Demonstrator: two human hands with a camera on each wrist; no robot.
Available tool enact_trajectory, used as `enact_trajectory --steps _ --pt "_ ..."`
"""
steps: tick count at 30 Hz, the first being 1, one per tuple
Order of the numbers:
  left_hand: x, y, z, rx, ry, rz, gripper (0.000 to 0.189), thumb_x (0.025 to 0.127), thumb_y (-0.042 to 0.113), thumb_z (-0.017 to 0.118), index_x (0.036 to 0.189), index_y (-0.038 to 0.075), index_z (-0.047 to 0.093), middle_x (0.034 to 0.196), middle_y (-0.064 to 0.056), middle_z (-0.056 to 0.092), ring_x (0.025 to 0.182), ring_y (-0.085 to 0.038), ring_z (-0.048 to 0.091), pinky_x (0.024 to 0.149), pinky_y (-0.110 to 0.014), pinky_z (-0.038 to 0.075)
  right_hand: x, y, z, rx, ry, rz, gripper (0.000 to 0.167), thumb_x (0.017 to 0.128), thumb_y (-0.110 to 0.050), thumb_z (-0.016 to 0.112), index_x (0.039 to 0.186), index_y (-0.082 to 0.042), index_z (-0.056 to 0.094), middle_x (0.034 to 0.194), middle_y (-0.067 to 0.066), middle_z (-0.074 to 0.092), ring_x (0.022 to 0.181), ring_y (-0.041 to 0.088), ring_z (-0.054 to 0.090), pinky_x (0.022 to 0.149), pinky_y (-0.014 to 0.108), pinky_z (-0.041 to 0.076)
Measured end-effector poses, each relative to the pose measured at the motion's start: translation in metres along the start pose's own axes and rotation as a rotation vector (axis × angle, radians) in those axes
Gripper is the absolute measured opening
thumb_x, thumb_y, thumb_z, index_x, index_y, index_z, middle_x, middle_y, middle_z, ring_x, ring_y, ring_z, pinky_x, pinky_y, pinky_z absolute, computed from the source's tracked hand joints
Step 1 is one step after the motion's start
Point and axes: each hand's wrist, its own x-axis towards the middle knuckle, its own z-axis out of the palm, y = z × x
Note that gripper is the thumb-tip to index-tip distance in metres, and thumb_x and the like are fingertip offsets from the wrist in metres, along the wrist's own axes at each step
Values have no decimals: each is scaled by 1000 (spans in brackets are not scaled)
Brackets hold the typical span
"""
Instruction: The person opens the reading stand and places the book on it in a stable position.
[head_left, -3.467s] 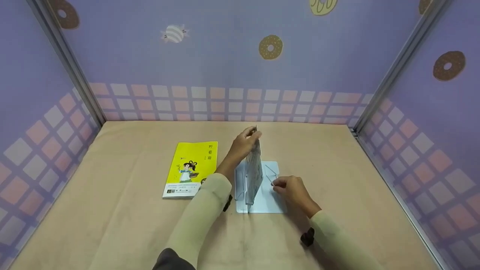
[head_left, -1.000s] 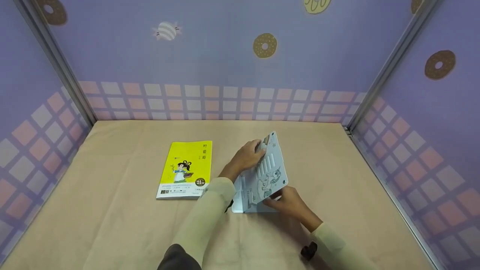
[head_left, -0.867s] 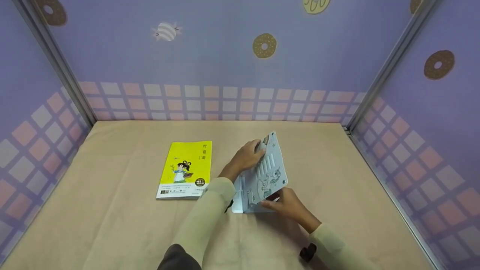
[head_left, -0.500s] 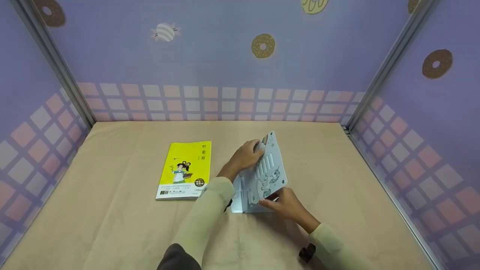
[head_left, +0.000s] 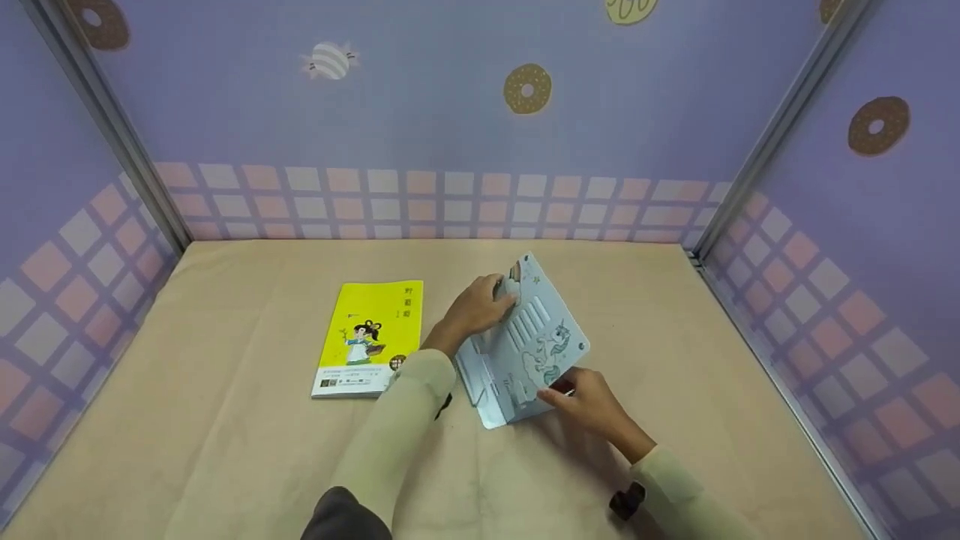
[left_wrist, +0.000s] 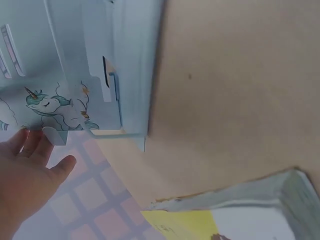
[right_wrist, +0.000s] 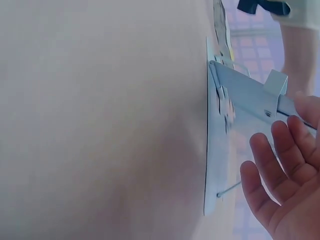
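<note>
A light blue book stand (head_left: 536,322) with a unicorn picture and slots stands on the table, its panel tilted up from a flat base (head_left: 491,414). My left hand (head_left: 474,306) holds the panel by its far left edge, beside a small clip. In the left wrist view, the fingers meet the edge near the unicorn, the thumb apart from the panel. My right hand (head_left: 589,401) pinches the panel's near right edge between thumb and index finger; its other fingers extend loosely in the right wrist view. Behind the panel, a thin wire strut (right_wrist: 229,189) rises from the base.
A yellow book (head_left: 375,330) with a cartoon figure lies flat to the left of the stand, partly under the left forearm. A beige cloth (head_left: 247,450) covers the table. Purple patterned walls (head_left: 420,112) enclose the back and sides.
Earlier the panel stood nearly edge-on and my right hand pinched the wire strut; now the panel leans right, held there. Lately the whole stand has turned counterclockwise, its near end shifting right.
</note>
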Motion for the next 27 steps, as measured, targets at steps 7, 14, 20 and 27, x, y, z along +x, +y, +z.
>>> enact_trajectory --steps 7,14,20,27 --pt "-3 -13 -15 -60 44 -37 53 106 36 46 150 5 42 144 -13 52 131 -28 52 116 -44 41 7 14 -17 117 120 169 14 94 -13 71 104 -4 70 95 7 73 83 22 66 70 24 55" --pt "-11 -24 -26 -81 74 -81 34 108 27 41 135 8 50 127 -11 61 111 -25 56 102 -41 50 20 22 -26 179 210 313 9 98 -12 67 97 -4 64 94 11 67 82 23 67 72 28 58" --pt "-19 -32 -31 -98 99 -95 19 108 23 44 119 11 54 112 -9 63 107 -25 58 98 -37 49 30 24 -30 182 256 347 11 99 -15 64 100 -5 63 98 12 65 87 27 68 79 35 60" --pt "-31 -36 -35 -155 69 -91 9 107 19 48 111 13 54 107 -6 63 103 -23 61 91 -33 52 43 23 -35 163 295 374 13 102 -18 60 107 -6 62 103 13 63 93 30 66 83 34 59"
